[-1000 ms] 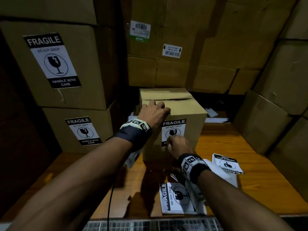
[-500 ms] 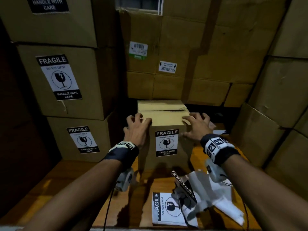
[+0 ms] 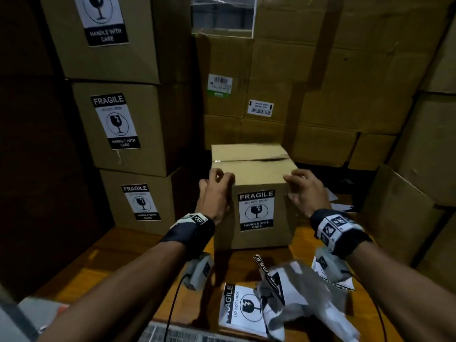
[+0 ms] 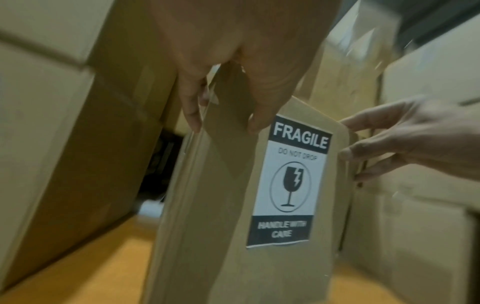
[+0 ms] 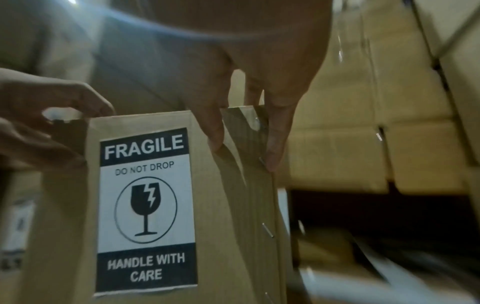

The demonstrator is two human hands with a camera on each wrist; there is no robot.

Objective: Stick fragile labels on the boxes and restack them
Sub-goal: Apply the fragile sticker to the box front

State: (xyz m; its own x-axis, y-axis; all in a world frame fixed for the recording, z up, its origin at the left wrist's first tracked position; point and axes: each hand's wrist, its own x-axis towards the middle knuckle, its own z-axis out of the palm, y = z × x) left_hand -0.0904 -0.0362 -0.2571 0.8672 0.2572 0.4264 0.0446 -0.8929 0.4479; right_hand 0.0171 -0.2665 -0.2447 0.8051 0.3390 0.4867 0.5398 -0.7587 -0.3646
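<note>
both hands are on the small cardboard box (image 3: 249,169) that stands upright on the wooden table (image 3: 98,257) in front of me. my left hand (image 3: 216,193) sits at the box's near left upper corner, fingers curled over the top edge and thumb on the front face, so it grips that corner. my right hand (image 3: 306,191) is at the near right upper corner, fingers spread and bent over the edge; the right wrist view shows its fingertips (image 5: 217,142) touching the box's side near the corner seam, so it holds the box too. the fragile label (image 3: 256,209) is stuck flat on the near face of the box, between my two hands, reading fragile, do not drop, handle with care, with a broken glass symbol. to the left stands a stack of labelled boxes (image 3: 128,129), three high as far as i can see, each with the same label facing me. behind and to the right are walls of plain cartons (image 3: 333,99), some with small shipping stickers. on the table near me lies a loose fragile label sheet (image 3: 240,307), partly covered by crumpled white backing paper (image 3: 303,292) to its right. more white paper scraps (image 3: 341,207) lie on the table to the right of the box, just past my right hand. whether the box's underside is off the table i cannot tell.
</note>
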